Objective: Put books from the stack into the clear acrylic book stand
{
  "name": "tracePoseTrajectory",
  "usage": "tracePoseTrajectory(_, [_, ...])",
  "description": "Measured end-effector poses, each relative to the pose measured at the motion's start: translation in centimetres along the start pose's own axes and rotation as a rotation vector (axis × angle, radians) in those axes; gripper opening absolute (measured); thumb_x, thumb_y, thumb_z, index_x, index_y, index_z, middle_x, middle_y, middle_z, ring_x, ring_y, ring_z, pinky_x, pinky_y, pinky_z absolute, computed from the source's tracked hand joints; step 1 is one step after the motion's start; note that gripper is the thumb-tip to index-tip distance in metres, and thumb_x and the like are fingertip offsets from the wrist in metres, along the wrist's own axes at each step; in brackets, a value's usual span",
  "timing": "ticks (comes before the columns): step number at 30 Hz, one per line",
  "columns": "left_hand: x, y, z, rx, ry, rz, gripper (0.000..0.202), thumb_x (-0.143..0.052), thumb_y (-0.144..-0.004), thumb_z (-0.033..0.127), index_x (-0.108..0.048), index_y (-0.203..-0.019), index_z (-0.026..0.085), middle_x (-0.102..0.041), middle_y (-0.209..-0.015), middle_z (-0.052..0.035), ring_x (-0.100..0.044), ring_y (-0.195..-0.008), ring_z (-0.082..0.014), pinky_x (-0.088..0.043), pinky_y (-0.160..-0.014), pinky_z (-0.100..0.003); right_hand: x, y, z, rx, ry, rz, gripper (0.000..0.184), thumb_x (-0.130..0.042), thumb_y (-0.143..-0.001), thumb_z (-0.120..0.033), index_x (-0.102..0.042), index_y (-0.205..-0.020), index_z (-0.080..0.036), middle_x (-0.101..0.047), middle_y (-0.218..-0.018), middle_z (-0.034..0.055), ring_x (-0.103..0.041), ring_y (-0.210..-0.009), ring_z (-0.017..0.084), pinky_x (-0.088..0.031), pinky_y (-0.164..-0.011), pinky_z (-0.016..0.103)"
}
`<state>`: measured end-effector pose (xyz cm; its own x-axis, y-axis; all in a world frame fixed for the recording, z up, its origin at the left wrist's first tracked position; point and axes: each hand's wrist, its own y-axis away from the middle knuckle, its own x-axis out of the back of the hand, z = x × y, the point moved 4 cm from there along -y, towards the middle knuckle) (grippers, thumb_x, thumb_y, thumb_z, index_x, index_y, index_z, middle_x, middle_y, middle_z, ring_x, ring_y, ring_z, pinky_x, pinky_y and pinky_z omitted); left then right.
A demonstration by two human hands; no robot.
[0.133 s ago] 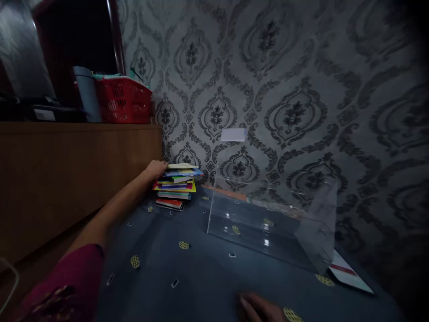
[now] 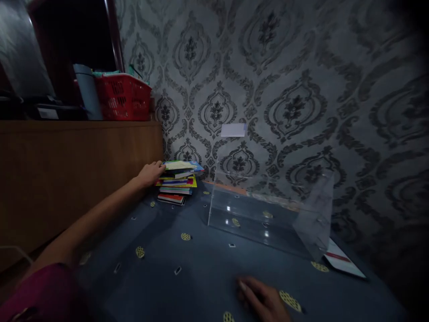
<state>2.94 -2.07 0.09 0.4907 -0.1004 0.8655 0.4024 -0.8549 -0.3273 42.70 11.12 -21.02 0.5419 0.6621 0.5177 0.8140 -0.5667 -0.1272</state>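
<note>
A stack of colourful thin books (image 2: pixel 176 184) stands on the blue patterned cloth against the wall. My left hand (image 2: pixel 150 173) reaches out to its top left corner, fingers closed on the edge of the top books, which are lifted slightly off the stack. My right hand (image 2: pixel 263 298) rests on the cloth near the bottom edge, fingers lying flat, holding nothing. A clear acrylic box (image 2: pixel 268 214) lies to the right of the books, against the wall.
A wooden cabinet (image 2: pixel 77 174) stands on the left, carrying a red basket (image 2: pixel 123 97) and a blue-grey container (image 2: pixel 87 91). A white paper with a red stripe (image 2: pixel 343 261) lies right of the clear box. Patterned wallpaper runs behind.
My left hand has drawn back slightly and lifted the top books at their left edge. The view has shifted a little upward; my right hand shows more.
</note>
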Motion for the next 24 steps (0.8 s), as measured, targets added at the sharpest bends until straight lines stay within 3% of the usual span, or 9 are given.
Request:
tracePoseTrajectory(3, [0.2,6.2,2.5,-0.045,0.006,-0.015,0.024,-0.042,-0.101,0.017,-0.058,-0.119,0.019,-0.06,-0.121,-0.0137,-0.062,-0.109,-0.0266,-0.055,-0.078,-0.035,-0.1,0.1,-0.9,-0.017,-0.067,-0.041,0.054,-0.047,-0.08,-0.077,-0.071,-0.068,-0.03,-0.071,-0.066,0.0087,-0.069,-0.063,0.031,-0.058,-0.063,0.044])
tracePoseTrajectory(5, [-0.2,10.2,5.7,-0.117,0.024,-0.035,0.027,-0.042,-0.1,0.013,-0.059,-0.119,0.021,-0.062,-0.12,-0.0122,-0.062,-0.108,-0.0252,-0.055,-0.076,-0.033,-0.2,0.0,-1.2,-0.014,-0.068,-0.032,0.056,-0.048,-0.082,-0.075,-0.068,-0.066,-0.026,-0.069,-0.067,0.0079,-0.068,-0.065,0.028,-0.057,-0.066,0.041])
tracePoseTrajectory(10, [-0.7,17.5,17.7,-0.373,0.134,-0.061,0.031,-0.035,-0.105,0.024,-0.066,-0.109,0.019,-0.069,-0.099,-0.0111,-0.068,-0.086,-0.0241,-0.055,-0.068,-0.034,-0.2,0.0,-1.3,-0.016,-0.116,0.015,0.058,-0.056,-0.081,-0.072,-0.075,-0.089,-0.018,-0.074,-0.079,0.0093,-0.069,-0.071,0.025,-0.058,-0.071,0.038])
tracePoseTrajectory(12, [-0.5,19.3,22.1,-0.473,0.188,-0.08,0.031,-0.04,-0.105,0.034,-0.067,-0.108,0.02,-0.07,-0.097,-0.0097,-0.069,-0.088,-0.0247,-0.054,-0.065,-0.033,-0.2,0.2,-1.1,-0.023,-0.122,0.034,0.058,-0.057,-0.081,-0.072,-0.076,-0.092,-0.017,-0.075,-0.085,0.0111,-0.07,-0.075,0.026,-0.059,-0.072,0.038])
tracePoseTrajectory(14, [-0.1,20.1,24.9,-0.572,0.307,-0.078,0.032,-0.044,-0.104,0.045,-0.068,-0.104,0.025,-0.071,-0.096,-0.007,-0.068,-0.092,-0.0244,-0.055,-0.066,-0.033,-0.1,0.5,-0.8,-0.026,-0.119,0.034,0.056,-0.057,-0.083,-0.07,-0.076,-0.093,-0.018,-0.076,-0.088,0.0114,-0.071,-0.079,0.027,-0.059,-0.072,0.038])
tracePoseTrajectory(17, [-0.8,19.0,24.4,-0.498,0.452,-0.096,0.022,-0.051,-0.101,0.043,-0.067,-0.103,0.027,-0.072,-0.102,-0.0042,-0.067,-0.097,-0.021,-0.056,-0.079,-0.032,-0.1,0.9,-0.4,-0.003,-0.097,0.032,0.049,-0.055,-0.087,-0.062,-0.076,-0.096,-0.018,-0.077,-0.093,0.0109,-0.072,-0.082,0.027,-0.059,-0.076,0.039])
tracePoseTrajectory(21, [-4.5,15.6,18.7,-0.164,0.418,-0.106,0.037,-0.046,-0.102,0.03,-0.052,-0.137,0.018,-0.055,-0.143,-0.0185,-0.053,-0.132,-0.0317,-0.049,-0.102,-0.049,-0.2,1.0,-0.9,0.087,-0.007,0.031,0.039,-0.053,-0.092,-0.051,-0.075,-0.1,-0.02,-0.077,-0.101,0.0104,-0.071,-0.092,0.027,-0.057,-0.082,0.04])
tracePoseTrajectory(23, [-7.1,14.8,16.3,0.082,0.469,-0.237,0.051,-0.05,-0.101,0.037,-0.042,-0.147,0.017,-0.046,-0.151,-0.0204,-0.047,-0.139,-0.0332,-0.045,-0.109,-0.049,-0.5,1.0,-1.5,0.14,0.037,0.009,0.034,-0.052,-0.094,-0.044,-0.075,-0.103,-0.02,-0.076,-0.104,0.0103,-0.069,-0.095,0.026,-0.057,-0.083,0.04])
tracePoseTrajectory(24, [-7.9,14.7,15.9,0.084,0.479,-0.262,0.052,-0.047,-0.102,0.037,-0.041,-0.148,0.014,-0.048,-0.15,-0.0219,-0.048,-0.14,-0.0327,-0.045,-0.11,-0.047,-0.6,1.0,-1.8,0.164,0.05,-0.002,0.032,-0.052,-0.095,-0.041,-0.074,-0.105,-0.019,-0.075,-0.105,0.0104,-0.069,-0.095,0.026,-0.056,-0.083,0.04])
